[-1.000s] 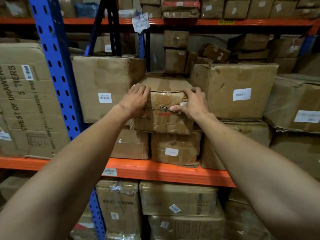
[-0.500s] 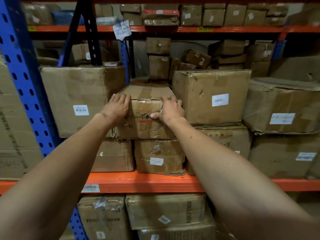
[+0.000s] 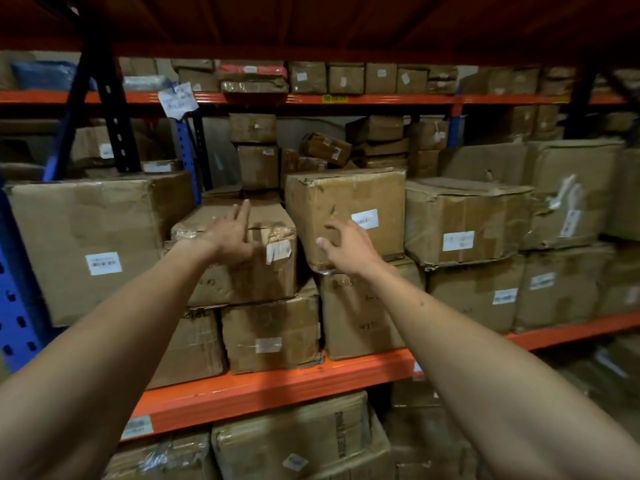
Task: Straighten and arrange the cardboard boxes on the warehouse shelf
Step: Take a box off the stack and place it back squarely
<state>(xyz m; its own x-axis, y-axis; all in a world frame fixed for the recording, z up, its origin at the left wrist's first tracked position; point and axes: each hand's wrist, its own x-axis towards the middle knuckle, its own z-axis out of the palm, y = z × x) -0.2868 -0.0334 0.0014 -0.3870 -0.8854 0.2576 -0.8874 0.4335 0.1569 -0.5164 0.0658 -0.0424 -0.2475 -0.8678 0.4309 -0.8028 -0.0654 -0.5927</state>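
Note:
A small taped cardboard box sits on top of two lower boxes in the middle of the orange shelf. My left hand hovers open over its front top edge, fingers spread and pointing away from me. My right hand is open in front of the larger box to the right, fingers apart near that box's lower left corner. Neither hand grips anything. The larger box carries a white label and overhangs the box beneath it.
A big box stands left of the small one, beside the blue upright. More boxes line the shelf to the right and behind. Wrapped cartons fill the level below. An orange beam with boxes runs above.
Both hands have let go of the small box's top edge and lifted off, fingers spreading. My right hand has shifted right toward the larger box. The view has swung to the right.

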